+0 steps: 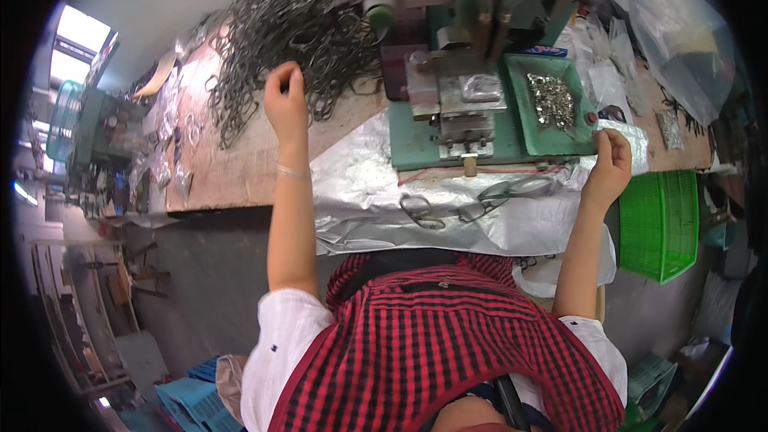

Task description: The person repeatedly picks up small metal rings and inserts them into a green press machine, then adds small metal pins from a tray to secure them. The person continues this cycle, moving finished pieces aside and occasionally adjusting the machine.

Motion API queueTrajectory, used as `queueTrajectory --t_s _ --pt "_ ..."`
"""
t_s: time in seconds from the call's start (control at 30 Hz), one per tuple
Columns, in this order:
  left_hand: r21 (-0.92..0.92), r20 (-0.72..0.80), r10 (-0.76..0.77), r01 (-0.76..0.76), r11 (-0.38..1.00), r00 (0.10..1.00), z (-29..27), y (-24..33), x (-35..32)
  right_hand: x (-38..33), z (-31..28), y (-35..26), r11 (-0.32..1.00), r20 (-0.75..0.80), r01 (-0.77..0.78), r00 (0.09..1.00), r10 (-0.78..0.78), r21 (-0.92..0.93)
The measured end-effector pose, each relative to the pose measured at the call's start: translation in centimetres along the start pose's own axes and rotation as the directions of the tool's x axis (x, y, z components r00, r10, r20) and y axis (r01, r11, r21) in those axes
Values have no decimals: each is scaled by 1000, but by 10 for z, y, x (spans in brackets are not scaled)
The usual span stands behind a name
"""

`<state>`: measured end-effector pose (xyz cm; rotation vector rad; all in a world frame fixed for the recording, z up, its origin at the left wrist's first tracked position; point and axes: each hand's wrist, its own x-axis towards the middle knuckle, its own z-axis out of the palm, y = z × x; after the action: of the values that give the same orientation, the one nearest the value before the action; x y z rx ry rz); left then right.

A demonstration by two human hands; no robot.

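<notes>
A large tangled heap of dark eyeglass frames [264, 40] covers the left of the bench. At its near edge is my left hand [286, 104], raised with curled fingers and the thumb drawn in; whether something thin is between them I cannot make out. A green bench machine [512, 132] with a metal fixture [468, 104] stands in front of me. On its right sits a green tray [552, 144] of small shiny metal parts [550, 102]. My right hand [612, 162] is by the tray's right corner, fingertips pinched together close to a red knob [591, 118]; any small thing in them is hidden.
Several loose eyeglass frames [420, 212] lie on a silvery sheet [360, 220] draped over the bench's front edge. A bright green plastic basket [660, 228] stands at the right, below a clear plastic bag [680, 40]. Small bags [182, 184] lie at the bench's left end.
</notes>
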<state>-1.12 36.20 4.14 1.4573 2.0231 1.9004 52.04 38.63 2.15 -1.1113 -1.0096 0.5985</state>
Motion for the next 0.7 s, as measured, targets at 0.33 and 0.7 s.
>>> queueTrajectory --t_s 0.33,0.7 --pt "513 24 317 -284 810 948 54 33 -5 16 63 -22 980 375 46 926 30 -193" --pt "567 157 327 -356 743 932 57 -3 34 -33 39 -39 944 287 113 958 -21 -308"
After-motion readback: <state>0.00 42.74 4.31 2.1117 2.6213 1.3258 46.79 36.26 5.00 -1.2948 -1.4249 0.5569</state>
